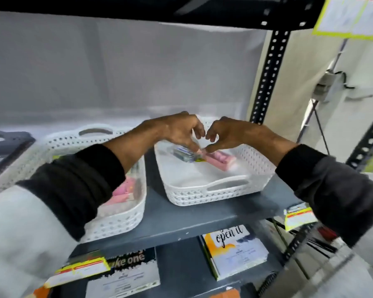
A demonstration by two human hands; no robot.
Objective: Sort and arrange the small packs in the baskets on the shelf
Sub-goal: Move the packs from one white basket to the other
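The left hand [179, 130] and the right hand [226, 134] are brought together over the far end of the right basket [213, 190], with the fingers curled downward and the fingertips of both hands nearly meeting. The pink pack [221, 160] is touched at its near-left end by a fingertip of each hand, but it is not lifted; whether it is truly pinched cannot be told, because the picture is blurred there. A grey-blue pack [184, 153] is lying just beside the pink one, on its left, both on the basket floor at the back. More pink packs [122, 191] are seen in the left basket [116, 220], partly hidden by the left sleeve.

The step in hand is judged to be the arranging of the packs inside the right basket (the front half of it is bare). For the next move, the two packs should probably be pushed side by side and squared to the basket wall, with small and careful finger pressure, so that the light packs are not tipped over. Both baskets stand on the grey shelf [181, 220].
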